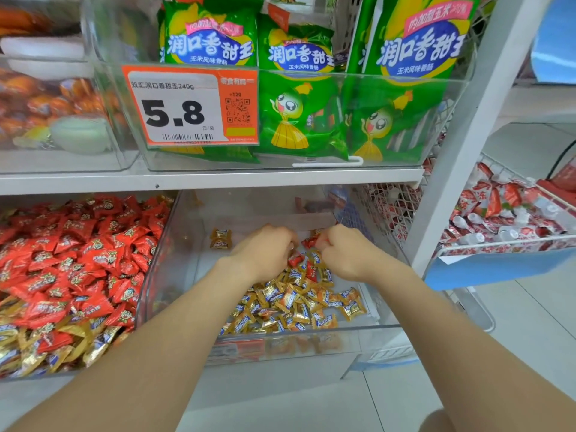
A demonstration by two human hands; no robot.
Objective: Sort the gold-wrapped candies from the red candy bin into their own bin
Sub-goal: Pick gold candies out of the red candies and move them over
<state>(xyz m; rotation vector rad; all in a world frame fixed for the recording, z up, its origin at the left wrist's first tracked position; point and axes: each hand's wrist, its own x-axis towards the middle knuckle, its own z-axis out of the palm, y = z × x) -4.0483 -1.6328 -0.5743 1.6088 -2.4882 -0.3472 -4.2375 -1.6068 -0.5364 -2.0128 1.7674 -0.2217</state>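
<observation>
left hand (265, 254) is curling over the gold candies (293, 304) in the clear bin (174, 244) | right hand (346, 254) is pinching a red candy (310, 242) | red candy bin (37, 374) is sitting at 9 o'clock | green snack bags (299, 88) are standing at 12 o'clock

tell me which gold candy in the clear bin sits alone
The lone gold candy left of the left hand; the rest are heaped together.

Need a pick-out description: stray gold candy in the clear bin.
Under the orange 5.8 price tag, find the clear bin on the lower shelf. The gold candy lies alone on the bin floor, left of the left hand, apart from the candy heap in front.
</observation>
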